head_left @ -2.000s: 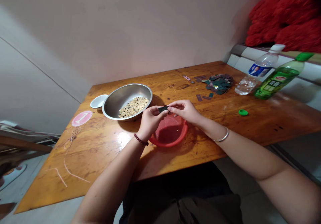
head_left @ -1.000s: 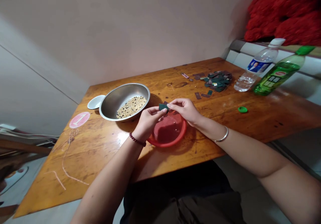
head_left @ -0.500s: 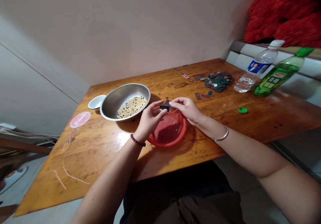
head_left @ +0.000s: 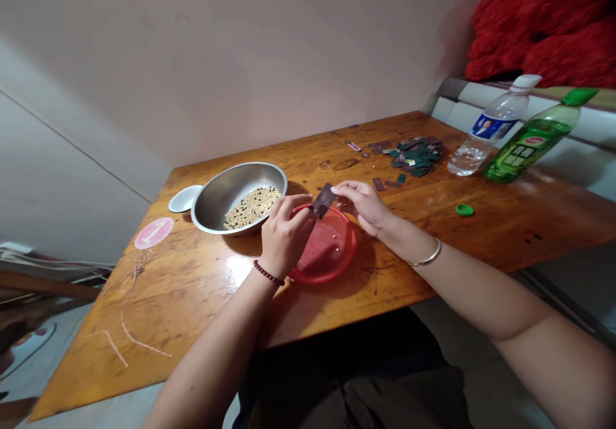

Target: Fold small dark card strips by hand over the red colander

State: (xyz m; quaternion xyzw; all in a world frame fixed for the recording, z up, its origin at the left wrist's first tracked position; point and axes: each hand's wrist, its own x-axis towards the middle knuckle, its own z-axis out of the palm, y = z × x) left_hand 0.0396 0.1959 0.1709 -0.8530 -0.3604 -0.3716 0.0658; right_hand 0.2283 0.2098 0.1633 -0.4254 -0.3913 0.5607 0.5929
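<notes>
Between my two hands, above a red plastic basket (head_left: 347, 257), is a small dark brown rectangular piece (head_left: 323, 201). My left hand (head_left: 287, 233) pinches its lower left end, with the thumb mostly hidden behind the fingers. At the upper right corner, my right hand (head_left: 364, 203) grips the same piece between thumb and forefinger. A few pale beans lie in the basket. Left of it stands a steel bowl (head_left: 212, 193) holding pale and dark beans (head_left: 253, 208).
A pile of dark green and brown pieces (head_left: 418, 155) lies at the back right, near a water bottle (head_left: 495, 124) and a green bottle (head_left: 534, 143). A green cap (head_left: 464, 210), a white dish (head_left: 185, 199), a pink disc (head_left: 154, 232) and string (head_left: 126, 313) lie on the wooden table (head_left: 206, 326).
The brown piece has turned so its broad face shows between both hands. My left hand has rolled over, its back now facing up; the dark green piece at its fingers is out of sight.
</notes>
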